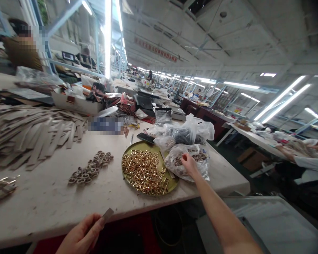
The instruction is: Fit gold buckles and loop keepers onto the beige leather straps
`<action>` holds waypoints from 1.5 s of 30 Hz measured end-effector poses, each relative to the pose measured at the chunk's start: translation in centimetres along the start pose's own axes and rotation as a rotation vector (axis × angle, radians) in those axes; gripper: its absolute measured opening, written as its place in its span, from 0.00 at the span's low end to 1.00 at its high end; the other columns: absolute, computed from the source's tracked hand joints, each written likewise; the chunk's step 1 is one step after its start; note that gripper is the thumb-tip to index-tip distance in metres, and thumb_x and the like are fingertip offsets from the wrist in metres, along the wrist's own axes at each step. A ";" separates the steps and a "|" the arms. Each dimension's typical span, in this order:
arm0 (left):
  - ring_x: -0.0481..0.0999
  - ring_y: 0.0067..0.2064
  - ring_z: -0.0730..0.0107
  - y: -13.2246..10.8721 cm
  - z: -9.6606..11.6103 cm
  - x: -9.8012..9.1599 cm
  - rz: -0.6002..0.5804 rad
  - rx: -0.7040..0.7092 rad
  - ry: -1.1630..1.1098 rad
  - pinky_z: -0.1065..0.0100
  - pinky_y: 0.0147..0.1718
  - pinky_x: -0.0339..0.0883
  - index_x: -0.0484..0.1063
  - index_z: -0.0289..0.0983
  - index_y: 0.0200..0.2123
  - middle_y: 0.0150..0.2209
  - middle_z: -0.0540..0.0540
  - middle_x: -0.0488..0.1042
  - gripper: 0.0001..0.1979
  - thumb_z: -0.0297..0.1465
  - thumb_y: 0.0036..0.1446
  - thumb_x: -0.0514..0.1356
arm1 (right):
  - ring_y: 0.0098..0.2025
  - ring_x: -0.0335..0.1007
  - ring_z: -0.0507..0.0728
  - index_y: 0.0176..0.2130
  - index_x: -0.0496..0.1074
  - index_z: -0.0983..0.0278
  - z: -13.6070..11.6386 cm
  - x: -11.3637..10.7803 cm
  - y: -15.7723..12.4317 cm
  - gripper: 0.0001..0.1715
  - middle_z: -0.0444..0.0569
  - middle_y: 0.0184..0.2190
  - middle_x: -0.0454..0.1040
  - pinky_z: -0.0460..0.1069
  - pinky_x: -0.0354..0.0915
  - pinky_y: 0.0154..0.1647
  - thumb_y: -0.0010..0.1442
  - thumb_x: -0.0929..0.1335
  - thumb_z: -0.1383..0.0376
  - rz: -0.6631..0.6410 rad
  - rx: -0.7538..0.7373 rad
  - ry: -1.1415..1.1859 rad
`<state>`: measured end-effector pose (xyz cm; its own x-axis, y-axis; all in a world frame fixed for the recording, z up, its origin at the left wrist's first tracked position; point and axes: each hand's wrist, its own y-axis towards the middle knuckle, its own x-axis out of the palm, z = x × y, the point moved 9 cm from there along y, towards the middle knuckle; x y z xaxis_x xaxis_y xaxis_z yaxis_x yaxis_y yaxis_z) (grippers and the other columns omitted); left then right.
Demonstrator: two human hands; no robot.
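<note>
Left hand (pixel 81 236) clamped on a thin flat tan strip (pixel 107 214) at the near tabletop (pixel 50 201) edge, right hand (pixel 188 163) with fingers bunched inside a crinkly clear bag (pixel 201 171) of small metal pieces, beside a round brass tray (pixel 137 146) of shiny gold buckles (pixel 144 173)

Pale cream worktop (pixel 55 201), grey scuffs all over. Near its front edge, round tray (pixel 127 155): dull olive-gold. The buckles (pixel 144 173) in it: bright, shiny gold. Mid-worktop, loops (pixel 91 168): grey-brown. At the left edge, strip pile (pixel 29 130): taupe and tan. Towards the right edge, bag (pixel 198 165): clear with whitish glare, brown pieces inside. The strip (pixel 107 213) in the left hand (pixel 81 236): grey-taupe.
</note>
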<state>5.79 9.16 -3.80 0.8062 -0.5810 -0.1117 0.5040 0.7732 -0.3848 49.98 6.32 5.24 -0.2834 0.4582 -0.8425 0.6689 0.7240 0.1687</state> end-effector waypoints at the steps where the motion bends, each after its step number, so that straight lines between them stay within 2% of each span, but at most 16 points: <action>1: 0.52 0.16 0.77 0.1 0.6 0.3 -0.018 0.008 0.009 0.75 0.15 0.48 0.64 0.38 0.26 0.14 0.58 0.53 0.28 0.58 0.39 0.54 | 0.43 0.67 0.58 0.44 0.67 0.70 -1.2 0.1 -0.8 0.17 0.57 0.40 0.72 0.53 0.62 0.44 0.56 0.63 0.64 -0.004 -0.028 0.080; 3: 0.53 0.17 0.77 0.2 2.2 0.8 -0.033 0.051 0.039 0.75 0.15 0.48 0.65 0.38 0.26 0.14 0.58 0.53 0.27 0.57 0.41 0.54 | 0.39 0.69 0.56 0.47 0.65 0.69 -4.3 1.3 -3.0 0.21 0.53 0.39 0.73 0.52 0.65 0.39 0.56 0.62 0.60 -0.064 -0.089 0.250; 5: 0.54 0.17 0.77 0.3 4.2 1.2 -0.029 0.117 0.084 0.75 0.15 0.48 0.64 0.38 0.26 0.15 0.57 0.55 0.23 0.54 0.46 0.53 | 0.34 0.69 0.53 0.47 0.66 0.65 -8.3 3.6 -6.2 0.22 0.48 0.35 0.74 0.50 0.66 0.37 0.56 0.62 0.56 -0.187 -0.140 0.450; 7: 0.56 0.18 0.77 0.3 5.9 1.5 -0.027 0.176 0.110 0.75 0.16 0.49 0.64 0.37 0.27 0.16 0.57 0.57 0.20 0.50 0.50 0.52 | 0.30 0.68 0.51 0.45 0.68 0.62 -12.5 7.0 -10.1 0.21 0.45 0.29 0.72 0.50 0.65 0.38 0.53 0.66 0.56 -0.462 -0.061 0.935; 9: 0.56 0.19 0.77 0.4 7.0 1.1 0.009 0.214 0.094 0.75 0.17 0.50 0.64 0.37 0.27 0.17 0.57 0.58 0.18 0.47 0.52 0.52 | 0.28 0.67 0.50 0.41 0.71 0.61 -16.2 9.9 -14.0 0.19 0.42 0.25 0.70 0.49 0.65 0.36 0.49 0.70 0.57 -0.687 0.071 1.223; 11: 0.56 0.19 0.78 0.5 7.5 0.2 0.069 0.239 0.059 0.75 0.18 0.51 0.65 0.36 0.27 0.18 0.57 0.57 0.17 0.45 0.53 0.53 | 0.27 0.67 0.50 0.38 0.72 0.61 -19.1 12.2 -17.0 0.18 0.42 0.24 0.70 0.49 0.66 0.35 0.45 0.73 0.59 -0.844 0.195 1.381; 14: 0.56 0.22 0.78 0.3 7.6 -1.3 0.145 0.270 0.042 0.75 0.20 0.53 0.66 0.35 0.28 0.20 0.55 0.59 0.16 0.43 0.54 0.53 | 0.26 0.67 0.48 0.32 0.71 0.61 -21.4 14.7 -19.5 0.16 0.40 0.24 0.70 0.47 0.66 0.35 0.41 0.75 0.62 -0.948 0.327 1.498; 19: 0.62 0.26 0.75 0.5 6.9 -2.4 0.193 0.287 0.138 0.74 0.26 0.57 0.68 0.35 0.28 0.23 0.52 0.66 0.15 0.41 0.56 0.51 | 0.23 0.66 0.47 0.24 0.66 0.64 -21.7 17.0 -20.5 0.16 0.39 0.21 0.69 0.45 0.63 0.30 0.41 0.75 0.62 -1.012 0.346 1.465; 24: 0.64 0.25 0.74 1.2 6.5 -2.2 0.178 0.292 0.309 0.73 0.26 0.57 0.70 0.35 0.29 0.23 0.52 0.68 0.14 0.38 0.56 0.50 | 0.23 0.65 0.48 0.23 0.65 0.65 -20.4 17.9 -20.1 0.16 0.39 0.19 0.69 0.45 0.62 0.30 0.45 0.73 0.59 -0.935 0.301 1.365; 28: 0.64 0.25 0.73 1.5 6.0 -2.3 0.145 0.258 0.334 0.72 0.26 0.55 0.70 0.36 0.29 0.23 0.52 0.68 0.14 0.37 0.57 0.49 | 0.24 0.66 0.49 0.28 0.67 0.63 -19.8 18.5 -19.7 0.14 0.39 0.22 0.70 0.46 0.63 0.30 0.44 0.73 0.60 -0.860 0.297 1.346; 31: 0.63 0.25 0.73 1.6 5.8 -2.1 0.097 0.240 0.365 0.73 0.25 0.53 0.68 0.36 0.27 0.21 0.53 0.65 0.15 0.36 0.58 0.47 | 0.25 0.67 0.50 0.32 0.69 0.62 -19.4 18.5 -19.4 0.13 0.40 0.24 0.71 0.47 0.64 0.31 0.46 0.73 0.60 -0.787 0.252 1.294; 36: 0.63 0.24 0.73 1.5 5.7 -1.8 0.072 0.231 0.449 0.72 0.23 0.51 0.67 0.36 0.24 0.20 0.53 0.63 0.14 0.34 0.56 0.47 | 0.26 0.67 0.51 0.32 0.71 0.63 -19.3 17.8 -19.5 0.11 0.42 0.22 0.72 0.48 0.63 0.32 0.50 0.70 0.60 -0.743 0.098 1.147; 41: 0.66 0.26 0.71 0.9 5.9 -1.2 0.065 0.253 0.464 0.72 0.25 0.53 0.68 0.37 0.27 0.23 0.51 0.68 0.16 0.36 0.58 0.45 | 0.26 0.67 0.51 0.31 0.70 0.63 -19.1 16.9 -19.9 0.10 0.42 0.22 0.71 0.48 0.63 0.31 0.50 0.70 0.60 -0.695 0.037 1.113; 45: 0.68 0.25 0.70 0.1 5.8 -0.7 0.058 0.258 0.657 0.71 0.24 0.51 0.68 0.38 0.26 0.23 0.49 0.70 0.15 0.36 0.59 0.47 | 0.26 0.67 0.52 0.31 0.69 0.62 -18.6 16.4 -20.6 0.09 0.42 0.22 0.71 0.48 0.63 0.29 0.50 0.70 0.60 -0.669 -0.011 1.071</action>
<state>7.08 11.17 1.57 0.5211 -0.5071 -0.6865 0.5889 0.7958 -0.1408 18.72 8.50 -2.56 -0.9803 0.1846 0.0703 0.1754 0.9771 -0.1205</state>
